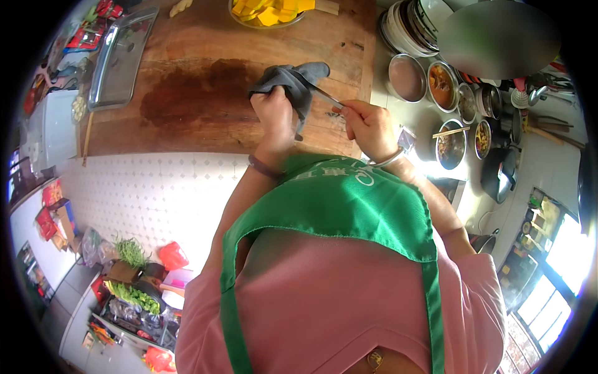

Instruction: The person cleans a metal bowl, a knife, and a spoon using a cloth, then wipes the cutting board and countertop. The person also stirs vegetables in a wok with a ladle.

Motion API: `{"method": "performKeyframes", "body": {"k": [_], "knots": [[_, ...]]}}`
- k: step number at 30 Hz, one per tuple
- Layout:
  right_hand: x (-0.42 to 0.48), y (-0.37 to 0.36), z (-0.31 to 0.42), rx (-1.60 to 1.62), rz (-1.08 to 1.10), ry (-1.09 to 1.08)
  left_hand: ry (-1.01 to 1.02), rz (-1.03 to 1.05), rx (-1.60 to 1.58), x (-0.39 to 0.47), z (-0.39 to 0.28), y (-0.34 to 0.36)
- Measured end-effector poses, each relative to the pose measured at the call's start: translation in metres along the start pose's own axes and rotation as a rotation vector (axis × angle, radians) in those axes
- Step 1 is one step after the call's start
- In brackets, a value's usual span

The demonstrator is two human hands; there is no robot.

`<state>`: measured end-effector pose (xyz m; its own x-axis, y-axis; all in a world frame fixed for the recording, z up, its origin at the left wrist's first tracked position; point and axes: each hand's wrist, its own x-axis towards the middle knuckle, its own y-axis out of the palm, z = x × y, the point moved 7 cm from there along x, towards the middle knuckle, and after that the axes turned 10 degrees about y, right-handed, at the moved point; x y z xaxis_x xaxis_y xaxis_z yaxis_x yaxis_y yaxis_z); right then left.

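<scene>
My left hand (pixel 275 110) is closed around a bunched dark grey cloth (pixel 299 84) above the wooden table. In my right hand (pixel 369 124), the fingers pinch one end of a slim metal utensil (pixel 329 97), which looks like a knife. Its other end runs into the cloth folds, so its tip is hidden. A dark wet patch (pixel 201 93) marks the tabletop (pixel 187 44) left of the cloth. Beyond my hands, a bowl (pixel 266 25) holds cut yellow pieces (pixel 270 15).
A clear tray (pixel 124 56) lies at the table's left edge, near a thin wooden stick (pixel 87 138). On the right-hand counter stand stacked plates (pixel 411 30), several filled bowls (pixel 444 86) and a dark pot (pixel 497 175). Leafy greens (pixel 133 297) are at lower left.
</scene>
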<state>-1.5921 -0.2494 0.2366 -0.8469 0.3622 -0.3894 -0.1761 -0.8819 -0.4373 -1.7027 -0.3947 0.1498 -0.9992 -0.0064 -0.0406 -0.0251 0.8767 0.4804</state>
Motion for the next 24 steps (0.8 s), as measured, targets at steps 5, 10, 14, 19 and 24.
{"method": "performKeyframes", "body": {"k": [5, 10, 14, 19, 24], "knots": [[-0.004, 0.018, -0.013, 0.220, 0.020, 0.089, -0.118, 0.015, -0.427, -0.005, -0.005, 0.036], [0.000, 0.022, -0.022, 0.366, 0.056, 0.156, -0.366, -0.078, -0.453, -0.020, -0.002, 0.050], [0.003, 0.027, -0.022, 0.435, 0.076, 0.204, -0.398, 0.074, -0.440, -0.030, -0.009, 0.059], [0.006, 0.028, -0.028, 0.448, 0.108, 0.237, -0.406, 0.038, -0.229, -0.034, -0.012, 0.054], [0.009, 0.015, -0.035, 0.330, 0.111, 0.162, -0.259, 0.254, 0.228, -0.025, 0.011, 0.026]]}}
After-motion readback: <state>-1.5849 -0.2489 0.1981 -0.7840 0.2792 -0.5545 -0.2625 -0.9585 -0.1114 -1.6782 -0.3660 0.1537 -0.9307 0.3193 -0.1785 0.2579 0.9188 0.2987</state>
